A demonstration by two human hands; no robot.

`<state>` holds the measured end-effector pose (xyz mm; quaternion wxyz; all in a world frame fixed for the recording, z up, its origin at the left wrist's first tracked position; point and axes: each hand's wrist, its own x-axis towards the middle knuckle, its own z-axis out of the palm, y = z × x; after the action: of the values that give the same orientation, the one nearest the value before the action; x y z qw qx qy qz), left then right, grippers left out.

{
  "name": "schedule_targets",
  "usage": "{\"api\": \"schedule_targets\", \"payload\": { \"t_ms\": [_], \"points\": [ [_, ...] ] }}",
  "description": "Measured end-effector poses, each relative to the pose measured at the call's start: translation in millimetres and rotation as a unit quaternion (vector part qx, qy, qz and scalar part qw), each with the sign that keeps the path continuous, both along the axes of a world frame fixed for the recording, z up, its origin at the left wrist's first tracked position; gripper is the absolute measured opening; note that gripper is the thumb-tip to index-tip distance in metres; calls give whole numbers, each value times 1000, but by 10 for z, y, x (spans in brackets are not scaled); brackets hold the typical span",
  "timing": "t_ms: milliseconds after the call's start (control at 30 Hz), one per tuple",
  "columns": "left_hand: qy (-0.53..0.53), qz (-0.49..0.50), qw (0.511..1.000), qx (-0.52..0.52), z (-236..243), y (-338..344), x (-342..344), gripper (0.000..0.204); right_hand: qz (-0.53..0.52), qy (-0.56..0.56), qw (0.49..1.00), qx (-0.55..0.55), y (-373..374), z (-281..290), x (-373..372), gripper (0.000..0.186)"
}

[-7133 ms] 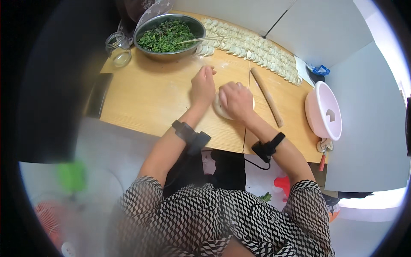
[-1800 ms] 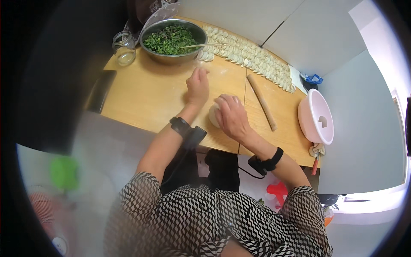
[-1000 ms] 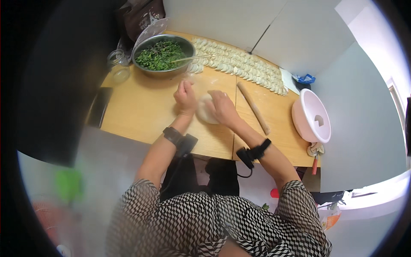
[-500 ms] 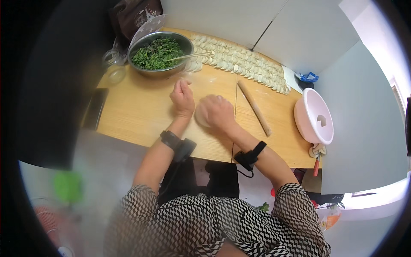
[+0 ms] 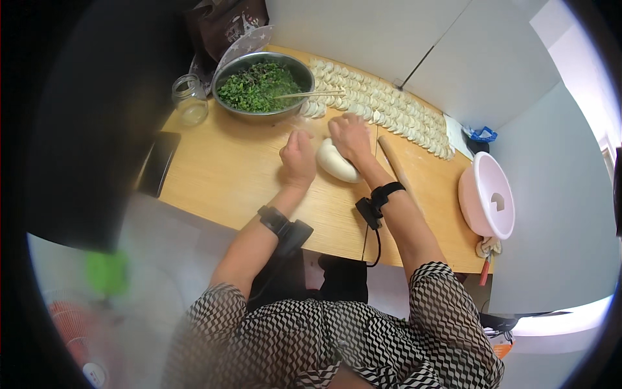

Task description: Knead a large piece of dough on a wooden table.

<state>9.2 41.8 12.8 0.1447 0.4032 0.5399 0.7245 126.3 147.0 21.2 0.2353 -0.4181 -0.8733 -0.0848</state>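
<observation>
My left hand (image 5: 298, 157) is curled into a fist over the wooden table (image 5: 214, 181), just left of a smooth white lump of dough (image 5: 335, 162); nothing shows in it. The dough is an elongated oval lying on the wood. My right hand (image 5: 350, 136) bends its fingers over the dough's far end, and its heel rests beside the lump. A wooden rolling pin (image 5: 392, 157) lies to the right, partly behind my right forearm. Beyond my hands, rows of several pale crescent dumplings (image 5: 382, 100) line the back of the table.
A steel bowl (image 5: 304, 74) of chopped greens with chopsticks across it stands back left, beside a glass jar (image 5: 190, 100). At the right are a pink basin (image 5: 473, 201), a red-handled tool (image 5: 484, 272) and blue plastic (image 5: 483, 134). Grey panels stand behind and right.
My right hand has moved forward, away from me, uncovering the dough, which now looks more elongated. My left hand has shifted slightly relative to the table. The whole view has swung a little.
</observation>
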Motion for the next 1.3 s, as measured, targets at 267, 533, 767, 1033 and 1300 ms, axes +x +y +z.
{"api": "schedule_targets", "payload": {
  "t_ms": [267,533,767,1033,1300],
  "points": [
    [44,77,995,35,-156,82,-142,30,144,22,952,-268,-812,406,107,40],
    [6,32,998,58,-131,53,-85,33,110,25,993,-23,-1808,397,428,26],
    [-18,-15,999,47,-95,15,-12,34,147,22,987,65,-1508,289,417,18],
    [-44,-31,998,26,-35,-56,31,33,5,-36,998,-44,-860,230,8,27],
    [-31,-13,999,7,-67,-27,6,32,-79,28,988,-133,-273,237,-197,32]
  ]
}}
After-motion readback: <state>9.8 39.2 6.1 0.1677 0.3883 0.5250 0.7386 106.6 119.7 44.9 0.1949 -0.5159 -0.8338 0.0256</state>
